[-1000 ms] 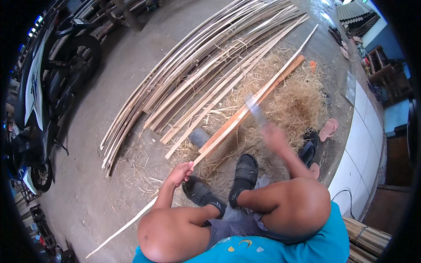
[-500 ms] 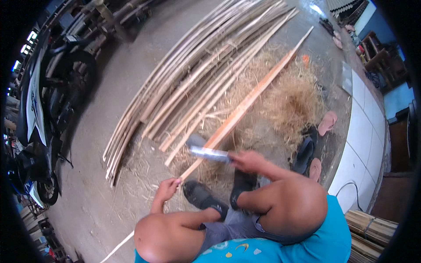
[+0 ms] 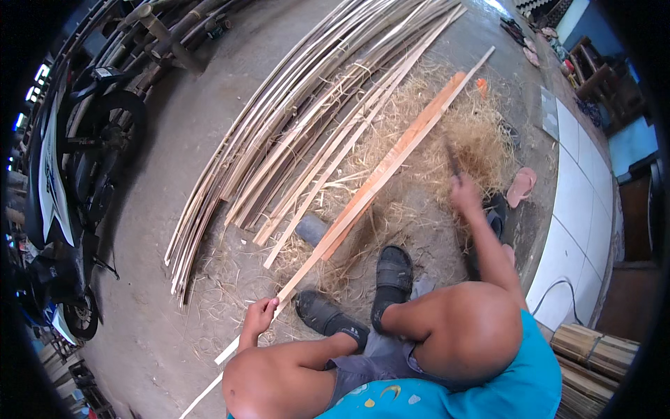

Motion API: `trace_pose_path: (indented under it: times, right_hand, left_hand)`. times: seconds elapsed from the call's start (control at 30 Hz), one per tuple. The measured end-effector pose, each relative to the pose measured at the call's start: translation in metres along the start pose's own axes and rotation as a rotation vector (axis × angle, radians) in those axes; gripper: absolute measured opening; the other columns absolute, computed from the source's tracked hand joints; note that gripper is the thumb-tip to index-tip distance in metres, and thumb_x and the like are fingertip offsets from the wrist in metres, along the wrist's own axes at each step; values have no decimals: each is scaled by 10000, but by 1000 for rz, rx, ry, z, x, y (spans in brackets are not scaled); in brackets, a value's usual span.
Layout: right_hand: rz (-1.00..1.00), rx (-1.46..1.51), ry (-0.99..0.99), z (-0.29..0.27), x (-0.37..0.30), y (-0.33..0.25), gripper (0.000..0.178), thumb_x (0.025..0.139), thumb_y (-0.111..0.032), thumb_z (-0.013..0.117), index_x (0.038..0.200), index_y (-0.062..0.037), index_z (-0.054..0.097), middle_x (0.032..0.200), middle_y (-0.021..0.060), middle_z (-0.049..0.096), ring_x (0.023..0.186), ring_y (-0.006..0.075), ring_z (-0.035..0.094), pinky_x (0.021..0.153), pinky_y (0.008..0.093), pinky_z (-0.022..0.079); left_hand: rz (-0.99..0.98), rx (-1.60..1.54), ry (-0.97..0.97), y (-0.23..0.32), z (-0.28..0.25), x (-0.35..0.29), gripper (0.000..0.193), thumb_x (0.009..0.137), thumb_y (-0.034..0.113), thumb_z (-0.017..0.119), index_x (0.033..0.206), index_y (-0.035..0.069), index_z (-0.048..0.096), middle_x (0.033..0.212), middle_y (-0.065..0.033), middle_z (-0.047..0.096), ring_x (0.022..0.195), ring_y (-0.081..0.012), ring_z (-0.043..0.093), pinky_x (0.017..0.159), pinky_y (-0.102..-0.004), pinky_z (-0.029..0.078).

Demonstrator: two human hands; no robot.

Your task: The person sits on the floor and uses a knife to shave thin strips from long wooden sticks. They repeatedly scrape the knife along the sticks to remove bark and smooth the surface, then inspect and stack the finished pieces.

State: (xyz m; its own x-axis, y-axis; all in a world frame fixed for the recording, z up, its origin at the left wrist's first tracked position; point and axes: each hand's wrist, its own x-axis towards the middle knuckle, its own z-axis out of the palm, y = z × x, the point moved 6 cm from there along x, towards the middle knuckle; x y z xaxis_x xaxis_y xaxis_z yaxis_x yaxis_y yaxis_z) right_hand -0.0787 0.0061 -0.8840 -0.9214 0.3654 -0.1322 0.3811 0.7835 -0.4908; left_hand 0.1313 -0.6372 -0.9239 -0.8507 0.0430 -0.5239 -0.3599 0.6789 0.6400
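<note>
The left hand (image 3: pixel 259 315) is closed around the near end of a long bamboo strip (image 3: pixel 380 174), which lies slanted across the floor (image 3: pixel 174 174) and rests on a short grey pipe (image 3: pixel 312 229) near its middle. The far end of the strip reaches out over a pile of dry shavings (image 3: pixel 481 133). The right hand (image 3: pixel 465 197) is clenched on the handle of a knife (image 3: pixel 452 159), and the blade points up and away, above the shavings and just to the right of the strip. The strip looks light and thin, so it will likely bend and wobble if it is picked up at one end only. It seems stiff along its length but easy to split, and its cut edges may be sharp, so a firm grip on the flat sides near the end looks best. Beside it lies a big heap of other bamboo strips (image 3: pixel 293 119). Two black sandals (image 3: pixel 393 272) on the feet rest close to the pipe
</note>
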Motion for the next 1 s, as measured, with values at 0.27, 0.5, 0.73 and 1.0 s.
trace_pose_path:
  times: [0.27,0.5,0.73,1.0]
  right_hand:
    - [-578,-79,-642,105,-188,-134,400,921,-339,588,1268,-141,580,1105,205,681,1004,408,653,908,503,508]
    - [-77,60,-15,-11,-30,-44,393,976,-309,526,1245,-34,603,1075,245,678,1026,403,644,895,465,504]
    - [-362,-9,-540,79,-145,-147,473,973,-432,537,1360,-160,545,1121,248,660,999,441,645,886,490,518]
    - [-580,98,-460,88,-166,-165,428,963,-416,557,1321,-181,563,1016,204,690,928,419,675,823,514,534]
  left_hand:
    - [238,336,219,113,37,26,328,1016,355,467,935,55,573,843,-221,682,789,-456,648,712,-522,508]
    - [143,376,5,70,14,-1,357,1025,387,455,994,64,604,777,-211,671,708,-398,662,661,-500,518]
    - [-199,-350,-374,74,26,28,521,1023,496,476,818,52,654,594,0,537,515,-105,497,479,-275,386]
    - [-197,-325,-215,42,33,17,521,1009,482,530,778,37,674,579,-3,531,509,-96,477,477,-269,368]
